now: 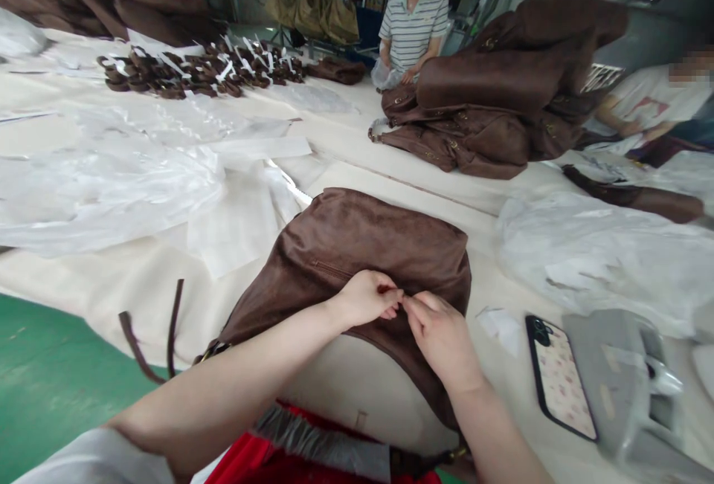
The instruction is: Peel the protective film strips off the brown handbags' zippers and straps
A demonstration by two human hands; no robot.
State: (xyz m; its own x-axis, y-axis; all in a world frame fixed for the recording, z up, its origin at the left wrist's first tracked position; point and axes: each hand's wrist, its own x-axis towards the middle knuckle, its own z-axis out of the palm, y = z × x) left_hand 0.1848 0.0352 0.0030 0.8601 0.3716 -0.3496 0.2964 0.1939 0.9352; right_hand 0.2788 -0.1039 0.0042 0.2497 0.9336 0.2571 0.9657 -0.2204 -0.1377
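Observation:
A brown leather bag lies flat on the cream-covered table, with a zipper line across its upper face and metal hardware at its lower left corner. Over the bag's middle, my left hand has its fingers curled and its thumb and index finger pinched. My right hand meets it there, fingertips pressed together against the left ones. Whatever sits between the fingertips is too small to make out. The bag's curved opening edge runs below both hands.
A phone and a grey tape dispenser lie at right, near crumpled plastic. More plastic covers the left. Brown bags are piled behind; two people are beyond the table.

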